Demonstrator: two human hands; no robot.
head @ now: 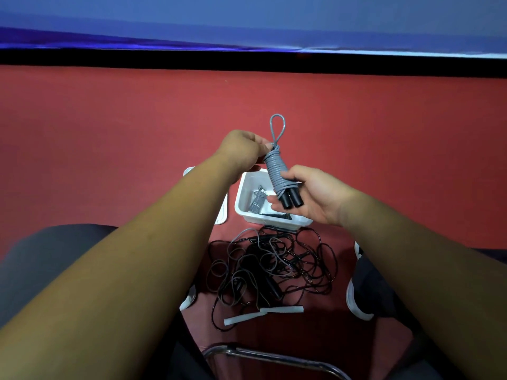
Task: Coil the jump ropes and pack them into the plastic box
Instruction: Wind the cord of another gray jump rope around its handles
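A grey jump rope (275,168) is wound tightly around its two black handles, with a loop sticking up at the top. My left hand (241,150) pinches the rope at the top of the coil, just below the loop. My right hand (315,197) holds the coil's lower part, with the black handle ends (292,201) over its fingers. The bundle hangs above the white plastic box (244,204), which holds another coiled grey rope (256,202) and a black handle. A tangle of black ropes (270,270) lies on the red floor in front of the box.
The box's white lid (222,212) lies left of the box, partly hidden by my left arm. Two white strips (263,314) lie at the near edge of the tangle. My shoes (356,294) flank the pile. A metal chair frame (274,357) shows at the bottom.
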